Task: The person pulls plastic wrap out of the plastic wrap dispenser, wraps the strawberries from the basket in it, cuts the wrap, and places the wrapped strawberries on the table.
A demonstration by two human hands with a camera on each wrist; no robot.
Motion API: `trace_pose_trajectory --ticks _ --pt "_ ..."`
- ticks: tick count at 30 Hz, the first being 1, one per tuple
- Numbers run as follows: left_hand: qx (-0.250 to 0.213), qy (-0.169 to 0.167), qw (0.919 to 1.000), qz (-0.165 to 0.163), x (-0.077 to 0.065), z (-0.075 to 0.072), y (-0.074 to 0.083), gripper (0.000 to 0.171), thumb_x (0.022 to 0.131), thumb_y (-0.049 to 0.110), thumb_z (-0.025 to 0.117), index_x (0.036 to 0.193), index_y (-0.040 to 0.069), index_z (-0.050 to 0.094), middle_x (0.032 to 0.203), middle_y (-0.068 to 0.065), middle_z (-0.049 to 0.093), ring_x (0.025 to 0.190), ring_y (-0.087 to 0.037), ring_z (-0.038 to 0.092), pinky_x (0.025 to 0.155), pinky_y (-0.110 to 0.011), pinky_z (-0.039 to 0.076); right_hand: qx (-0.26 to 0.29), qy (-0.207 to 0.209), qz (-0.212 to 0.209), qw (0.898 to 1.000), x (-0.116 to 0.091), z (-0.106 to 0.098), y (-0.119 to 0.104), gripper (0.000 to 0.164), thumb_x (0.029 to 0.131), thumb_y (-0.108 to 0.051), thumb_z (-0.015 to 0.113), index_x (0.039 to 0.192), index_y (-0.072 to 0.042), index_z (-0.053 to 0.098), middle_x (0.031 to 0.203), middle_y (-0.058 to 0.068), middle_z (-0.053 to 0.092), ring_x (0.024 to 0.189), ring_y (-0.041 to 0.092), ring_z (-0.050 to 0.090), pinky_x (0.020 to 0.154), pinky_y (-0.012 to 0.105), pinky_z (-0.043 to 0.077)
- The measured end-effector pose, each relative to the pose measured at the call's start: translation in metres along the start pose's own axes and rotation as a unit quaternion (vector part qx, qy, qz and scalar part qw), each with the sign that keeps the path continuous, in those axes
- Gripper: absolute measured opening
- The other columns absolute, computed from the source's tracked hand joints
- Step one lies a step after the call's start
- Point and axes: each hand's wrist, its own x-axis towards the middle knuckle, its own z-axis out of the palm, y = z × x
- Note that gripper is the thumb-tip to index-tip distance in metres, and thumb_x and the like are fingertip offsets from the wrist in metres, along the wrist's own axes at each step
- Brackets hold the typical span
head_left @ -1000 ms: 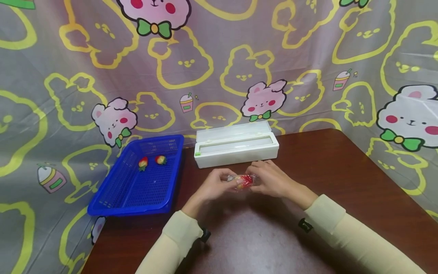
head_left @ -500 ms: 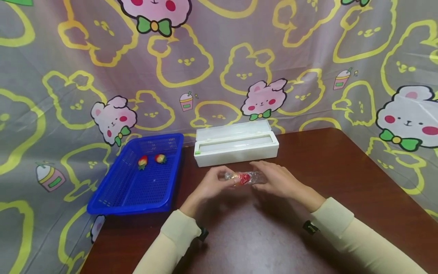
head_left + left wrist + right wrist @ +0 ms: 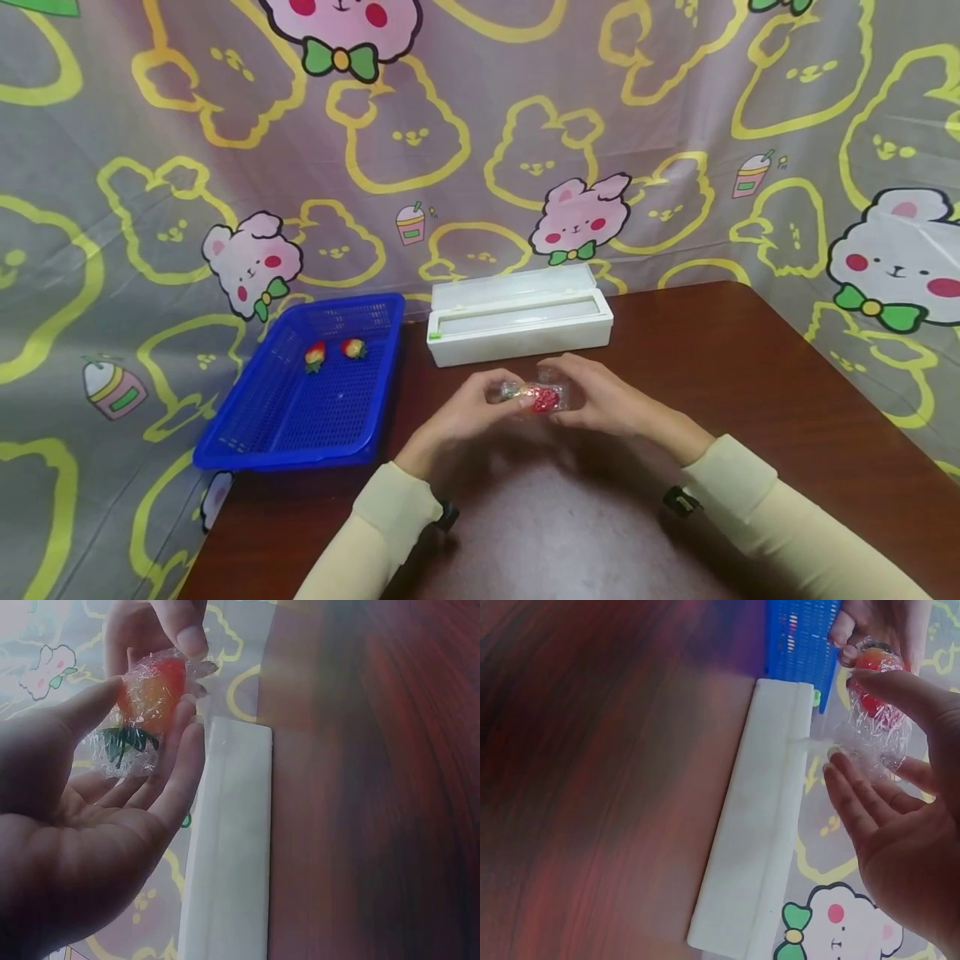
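Note:
A red and yellow strawberry (image 3: 545, 400) wrapped in clear plastic film is held up between both hands over the table. My left hand (image 3: 468, 406) grips its leafy end, thumb on one side and fingers on the other; green leaves (image 3: 126, 741) show through the film in the left wrist view. On the red end, my right hand (image 3: 603, 396) has its thumb against the wrap. Loose film (image 3: 870, 754) bunches between that thumb and the fingers in the right wrist view, where the fingers are only slightly bent.
Behind the hands stands a long white cling film dispenser (image 3: 521, 340), its clear lid (image 3: 510, 287) raised and a green slider (image 3: 435, 336) at its left end. A blue basket (image 3: 288, 458) at the left contains two strawberries (image 3: 315, 357). A patterned curtain (image 3: 465, 108) hangs behind the table.
Half a second ago my right hand held film stretched out to the right of the strawberry; now that film is gathered in close. The strawberry stays in my left hand.

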Motion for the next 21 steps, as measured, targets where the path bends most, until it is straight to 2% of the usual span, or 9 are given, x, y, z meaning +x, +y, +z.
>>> trace_pose_trajectory --ticks 6,14,17,21 --pt "-0.009 -0.009 0.9999 0.003 0.004 0.004 -0.001 0.025 0.097 0.011 0.070 0.119 -0.002 0.065 0.103 -0.012 0.073 0.088 -0.020 0.072 0.085 -0.051 0.058 0.023 0.002 0.005 1.000 0.000 0.002 -0.003 0.079 0.074 -0.009 0.090 0.143 -0.003 0.052 0.125 0.009 0.061 0.110 0.020 0.062 0.088 0.038 0.056" --pt "-0.017 -0.011 0.9997 -0.010 0.007 0.009 -0.004 0.026 0.096 0.018 0.074 0.117 0.003 0.067 0.101 -0.008 0.075 0.088 -0.023 0.072 0.079 -0.035 0.060 0.045 -0.018 0.023 0.999 0.001 0.004 -0.007 0.076 0.078 -0.009 0.088 0.143 -0.004 0.049 0.127 0.009 0.064 0.112 0.022 0.064 0.091 0.038 0.057" --pt "-0.019 0.000 0.9997 -0.015 0.006 0.010 -0.003 0.027 0.095 0.018 0.074 0.116 0.004 0.066 0.101 -0.009 0.075 0.086 -0.021 0.071 0.079 -0.038 0.060 0.073 -0.027 0.030 0.997 0.001 0.004 -0.005 0.071 0.080 -0.008 0.086 0.142 -0.003 0.051 0.126 0.009 0.067 0.110 0.021 0.066 0.092 0.037 0.057" --pt "0.025 0.043 0.9985 -0.023 0.005 0.011 -0.002 0.041 0.094 0.023 0.076 0.127 0.004 0.061 0.115 -0.015 0.069 0.094 -0.024 0.068 0.083 -0.045 0.058 0.115 -0.036 0.038 0.992 0.001 0.005 -0.002 0.066 0.083 -0.006 0.084 0.140 -0.002 0.052 0.122 0.009 0.069 0.105 0.021 0.067 0.089 0.035 0.058"
